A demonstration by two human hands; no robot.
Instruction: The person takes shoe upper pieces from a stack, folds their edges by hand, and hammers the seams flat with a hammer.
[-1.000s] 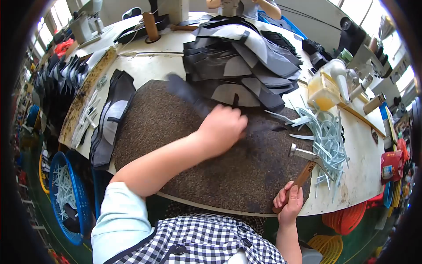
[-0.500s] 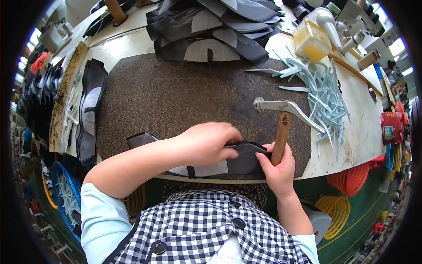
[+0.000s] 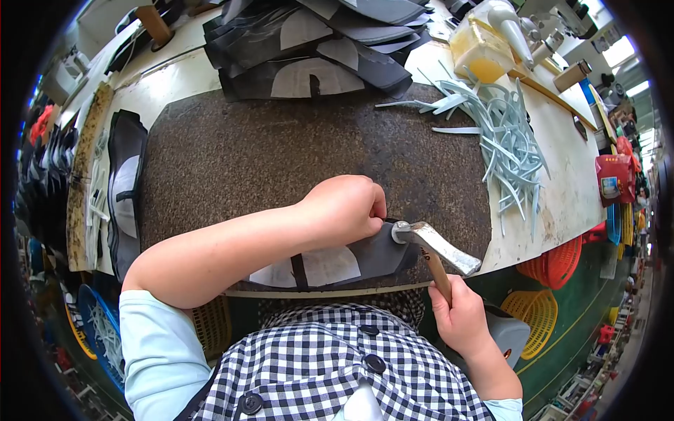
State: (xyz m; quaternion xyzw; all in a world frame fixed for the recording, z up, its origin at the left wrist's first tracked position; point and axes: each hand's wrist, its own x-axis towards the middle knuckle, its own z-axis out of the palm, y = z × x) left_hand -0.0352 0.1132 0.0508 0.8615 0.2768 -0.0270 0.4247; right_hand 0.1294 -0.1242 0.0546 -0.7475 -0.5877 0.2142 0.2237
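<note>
My right hand point(image 3: 460, 316) is closed around the wooden handle of a metal-headed hammer point(image 3: 435, 242). The hammer's round face is down at the edge of a dark grey shoe upper point(image 3: 386, 252), apparently touching it. My left hand point(image 3: 344, 207) has its fingers curled in a pinch on the far edge of that upper. The upper lies along the board's near edge, with a pale patch and a black strip on it. My left forearm hides part of it. Under both lies a worn brown board point(image 3: 246, 154).
A tall pile of dark uppers point(image 3: 302, 49) stands at the back. Another upper point(image 3: 125, 189) lies by the board's left edge. Pale blue strips point(image 3: 509, 147) are heaped on the right, near a glue container point(image 3: 481, 52). Red point(image 3: 558, 259) and yellow baskets point(image 3: 531, 319) stand below the table.
My right hand has moved off the upper, slightly right and down, bringing the hammer head down to its edge. My left fingers have closed on the edge. The view has shifted a little.
</note>
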